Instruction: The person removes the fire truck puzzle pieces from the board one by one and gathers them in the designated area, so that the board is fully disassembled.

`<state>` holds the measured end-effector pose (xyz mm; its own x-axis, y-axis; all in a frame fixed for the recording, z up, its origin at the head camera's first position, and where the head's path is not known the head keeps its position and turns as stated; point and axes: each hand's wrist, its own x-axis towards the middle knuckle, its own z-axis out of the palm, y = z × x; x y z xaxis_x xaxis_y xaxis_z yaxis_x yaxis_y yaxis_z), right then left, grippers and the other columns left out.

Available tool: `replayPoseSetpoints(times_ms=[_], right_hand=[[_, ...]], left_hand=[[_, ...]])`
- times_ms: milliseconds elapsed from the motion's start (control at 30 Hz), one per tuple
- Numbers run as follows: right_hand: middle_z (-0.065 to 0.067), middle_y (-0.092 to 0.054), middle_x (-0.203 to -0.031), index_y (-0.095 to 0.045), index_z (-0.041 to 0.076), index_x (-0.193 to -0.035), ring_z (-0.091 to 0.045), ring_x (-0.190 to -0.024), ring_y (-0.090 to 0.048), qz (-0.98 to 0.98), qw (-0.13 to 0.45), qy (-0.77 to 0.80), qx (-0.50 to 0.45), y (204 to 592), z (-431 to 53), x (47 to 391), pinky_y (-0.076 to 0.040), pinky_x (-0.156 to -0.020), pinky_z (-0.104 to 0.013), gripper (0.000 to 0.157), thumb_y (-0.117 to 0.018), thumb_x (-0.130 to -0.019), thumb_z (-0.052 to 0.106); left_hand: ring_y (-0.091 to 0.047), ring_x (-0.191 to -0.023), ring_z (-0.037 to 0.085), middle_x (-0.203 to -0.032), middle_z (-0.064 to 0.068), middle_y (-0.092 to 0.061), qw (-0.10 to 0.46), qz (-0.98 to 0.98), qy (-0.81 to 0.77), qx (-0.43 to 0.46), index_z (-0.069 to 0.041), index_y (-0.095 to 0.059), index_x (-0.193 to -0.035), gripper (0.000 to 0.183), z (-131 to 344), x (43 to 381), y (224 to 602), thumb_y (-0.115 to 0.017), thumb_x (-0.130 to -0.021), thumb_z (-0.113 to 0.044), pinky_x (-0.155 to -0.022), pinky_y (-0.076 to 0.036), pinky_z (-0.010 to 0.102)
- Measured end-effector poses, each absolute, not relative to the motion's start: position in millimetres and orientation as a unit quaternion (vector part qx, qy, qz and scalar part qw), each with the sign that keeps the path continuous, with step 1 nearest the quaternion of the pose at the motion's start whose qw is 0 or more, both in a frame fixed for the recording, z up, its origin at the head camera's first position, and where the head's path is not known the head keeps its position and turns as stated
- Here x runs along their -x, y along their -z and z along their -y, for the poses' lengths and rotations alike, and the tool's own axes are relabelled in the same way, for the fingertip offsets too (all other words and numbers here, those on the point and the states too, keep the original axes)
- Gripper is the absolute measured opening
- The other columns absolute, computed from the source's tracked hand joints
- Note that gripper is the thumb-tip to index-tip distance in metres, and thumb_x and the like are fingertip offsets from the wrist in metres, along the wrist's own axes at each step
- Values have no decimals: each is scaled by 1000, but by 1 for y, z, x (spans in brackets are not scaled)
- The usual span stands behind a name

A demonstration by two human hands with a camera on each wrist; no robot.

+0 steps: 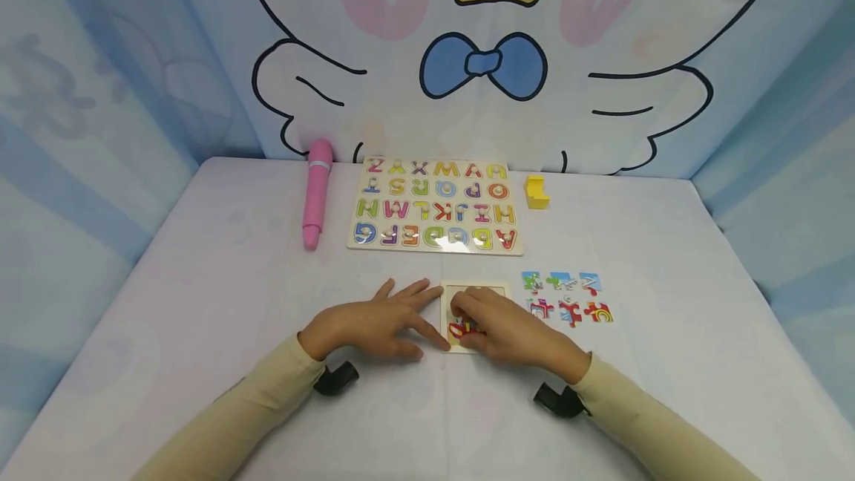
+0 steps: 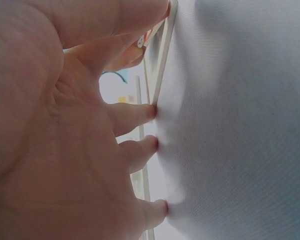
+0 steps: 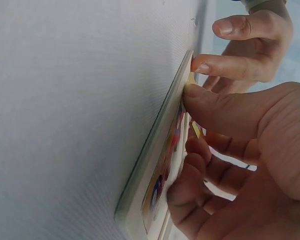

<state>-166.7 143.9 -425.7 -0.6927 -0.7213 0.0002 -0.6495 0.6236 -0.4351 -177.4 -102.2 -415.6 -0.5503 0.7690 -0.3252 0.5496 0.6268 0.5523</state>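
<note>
A small wooden puzzle tray point(image 1: 476, 285) lies on the table between the hands. My left hand point(image 1: 377, 326) has its fingers spread, with fingertips touching the tray's left edge and the tablecloth. Over the tray, my right hand point(image 1: 510, 329) has curled fingers; thumb and fingers pinch a small puzzle piece point(image 3: 197, 130), largely hidden by the hand. Red and blue printed pieces point(image 3: 174, 142) show inside the tray in the right wrist view. Several loose jigsaw pieces point(image 1: 570, 313) lie in two rows right of the tray.
Behind the tray lies an alphabet peg board point(image 1: 434, 249). A pink pen-shaped toy point(image 1: 317, 195) is left of it, a yellow block point(image 1: 536, 192) right of it. A printed curtain point(image 1: 481, 125) stands along the table's back edge.
</note>
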Motion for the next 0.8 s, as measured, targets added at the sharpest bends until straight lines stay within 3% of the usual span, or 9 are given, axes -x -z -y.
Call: replayPoseSetpoints(times_ms=[367, 567, 800], right_hand=[[10, -48, -75, -56, 17, -92, -7, -72, -47, -881, 106, 271, 373, 425, -144, 171, -41, -64, -26, 23, -77, -91, 10], [10, -50, -76, -56, 16, -91, -8, -71, -50, -849, 131, 369, 355, 419, -152, 174, -42, -63, -25, 22, -76, -91, 7], [6, -53, -78, -58, 17, -92, -13, -72, -53, -862, 130, 390, 297, 400, -194, 179, -42, -62, -25, 19, -76, -93, 10]], left_hand=[[0, -157, 31, -170, 7, -18, 280, -856, -203, -385, -36, -73, -127, 36, 102, 178, 415, -71, -96, -19, -116, 2, 71], [1, -157, 31, -170, 7, -18, 282, -856, -201, -384, -37, -73, -128, 37, 102, 178, 415, -71, -96, -18, -116, 2, 71], [1, -158, 30, -170, 7, -18, 280, -857, -203, -381, -36, -73, -127, 36, 101, 178, 416, -71, -96, -18, -117, 3, 70]])
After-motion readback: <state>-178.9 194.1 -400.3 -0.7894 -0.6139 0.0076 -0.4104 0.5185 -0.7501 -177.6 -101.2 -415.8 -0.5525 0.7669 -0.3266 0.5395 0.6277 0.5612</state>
